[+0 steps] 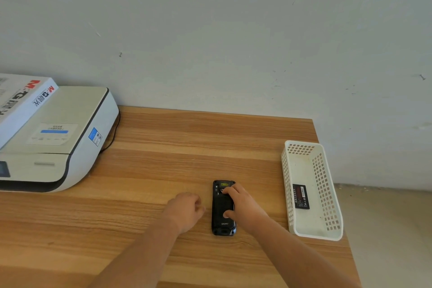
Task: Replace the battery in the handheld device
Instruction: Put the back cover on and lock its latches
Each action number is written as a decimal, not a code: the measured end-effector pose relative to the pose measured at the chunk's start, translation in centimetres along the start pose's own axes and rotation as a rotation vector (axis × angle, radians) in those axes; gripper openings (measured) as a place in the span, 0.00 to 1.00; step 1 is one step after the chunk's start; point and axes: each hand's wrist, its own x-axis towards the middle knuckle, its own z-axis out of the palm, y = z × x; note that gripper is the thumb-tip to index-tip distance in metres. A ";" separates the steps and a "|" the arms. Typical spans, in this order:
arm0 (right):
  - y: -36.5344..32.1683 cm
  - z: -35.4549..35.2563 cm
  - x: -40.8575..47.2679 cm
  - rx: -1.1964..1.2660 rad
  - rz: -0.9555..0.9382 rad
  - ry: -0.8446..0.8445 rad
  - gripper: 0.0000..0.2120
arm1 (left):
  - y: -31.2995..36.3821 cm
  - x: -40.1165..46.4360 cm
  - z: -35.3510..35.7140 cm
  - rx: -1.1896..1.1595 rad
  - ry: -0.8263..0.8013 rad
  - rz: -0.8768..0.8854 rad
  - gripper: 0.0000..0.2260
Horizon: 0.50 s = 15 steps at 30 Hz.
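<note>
A black handheld device lies back side up on the wooden table, its long axis pointing away from me. My right hand rests on its right side, a fingertip near the top by the small window and the thumb pressed on the lower back cover. My left hand sits just left of the device, fingers curled, holding nothing I can see. A flat black battery with a red label lies inside the white basket at the right.
A white printer stands at the table's left, with a white cardboard box on top and a black cable behind it. The basket sits by the table's right edge. A pale wall runs behind.
</note>
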 end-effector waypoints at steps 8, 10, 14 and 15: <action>0.7 0.3 -0.4 -0.059 -0.080 0.043 0.29 | 0.6 0.0 0.2 0.036 0.001 0.008 0.16; 1.0 0.3 -0.2 -0.100 -0.084 0.042 0.30 | 0.6 0.0 0.1 0.036 -0.005 0.005 0.16; 1.7 0.4 -0.2 -0.166 -0.074 0.018 0.31 | 0.9 0.1 0.0 0.038 -0.016 0.010 0.16; 1.8 0.5 -0.2 -0.170 -0.071 0.013 0.31 | 1.0 0.1 0.0 0.043 -0.014 0.014 0.15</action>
